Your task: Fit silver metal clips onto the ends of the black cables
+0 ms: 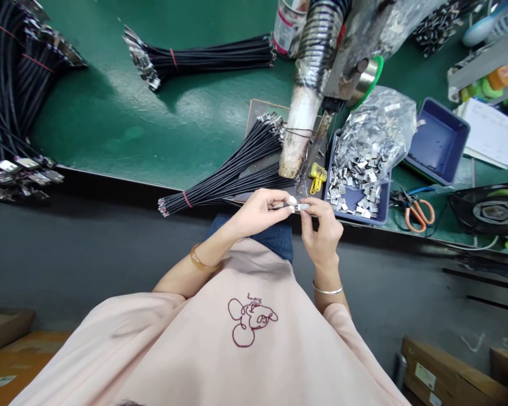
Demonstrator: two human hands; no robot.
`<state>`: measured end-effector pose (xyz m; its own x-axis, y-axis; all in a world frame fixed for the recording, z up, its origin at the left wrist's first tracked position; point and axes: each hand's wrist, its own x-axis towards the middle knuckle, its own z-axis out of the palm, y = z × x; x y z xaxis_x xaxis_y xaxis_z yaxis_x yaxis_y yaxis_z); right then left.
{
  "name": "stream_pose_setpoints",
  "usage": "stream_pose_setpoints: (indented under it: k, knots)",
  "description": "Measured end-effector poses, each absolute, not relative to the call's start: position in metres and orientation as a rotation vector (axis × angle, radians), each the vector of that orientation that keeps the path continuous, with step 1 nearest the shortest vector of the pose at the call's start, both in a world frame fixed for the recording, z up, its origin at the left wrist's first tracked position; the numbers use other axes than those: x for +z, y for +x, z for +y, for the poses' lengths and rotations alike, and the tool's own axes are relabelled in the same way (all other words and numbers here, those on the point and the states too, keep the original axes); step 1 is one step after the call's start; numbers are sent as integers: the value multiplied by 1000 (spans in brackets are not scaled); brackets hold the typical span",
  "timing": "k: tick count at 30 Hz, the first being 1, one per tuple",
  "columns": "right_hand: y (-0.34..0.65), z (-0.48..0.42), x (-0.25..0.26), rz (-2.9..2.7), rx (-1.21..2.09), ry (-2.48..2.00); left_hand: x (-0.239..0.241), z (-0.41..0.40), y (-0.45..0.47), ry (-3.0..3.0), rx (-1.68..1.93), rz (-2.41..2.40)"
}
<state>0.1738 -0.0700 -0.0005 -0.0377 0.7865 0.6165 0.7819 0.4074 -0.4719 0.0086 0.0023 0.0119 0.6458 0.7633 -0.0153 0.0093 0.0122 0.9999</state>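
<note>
My left hand (260, 213) is closed in a pinch at the table's front edge, with white coverings on its fingertips. What it grips is mostly hidden; only a thin dark bit shows between the fingers. Opposite it, my right hand (323, 228) pinches a small silvery metal connector (302, 207), and the fingertips of both hands nearly meet there. Just behind my left hand lies a bundle of black cables (224, 163), spread toward the right and tied with a red band. Beside my right hand, a blue tray (383, 211) holds many loose metal connector shells (364, 186) and a plastic bag of them.
A soldering stand with a solder spool (366, 82) and a wrapped hose (300, 118) hang above the hands. Yellow clips (317, 177) lie below. Orange-handled pliers (419, 216), a second blue tray (442, 132) and a fan (491, 211) are right. More cable bundles (211, 56) lie behind.
</note>
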Motion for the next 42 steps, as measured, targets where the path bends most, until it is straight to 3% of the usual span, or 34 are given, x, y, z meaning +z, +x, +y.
stream_pose_setpoints:
  k: [9, 17, 23, 26, 32, 42]
  knots:
    - [173, -66, 4, -1416, 558, -1565, 15, -5, 4, 1666, 743, 748]
    - [169, -81, 5, -1638, -82, -1577, 7, 2, 3, 1421, 691, 647]
    - [166, -73, 0, -1832, -100, -1578, 3, 2, 4, 1366, 684, 585]
    - [164, -71, -4, -1700, 63, -1591, 0, 2, 4, 1348, 677, 590]
    - [166, -71, 0, -1270, 765, -1539, 1, 0, 6, 1264, 693, 659]
    - [167, -76, 1, -1158, 293, -1458, -1, -2, 18, 1153, 812, 762]
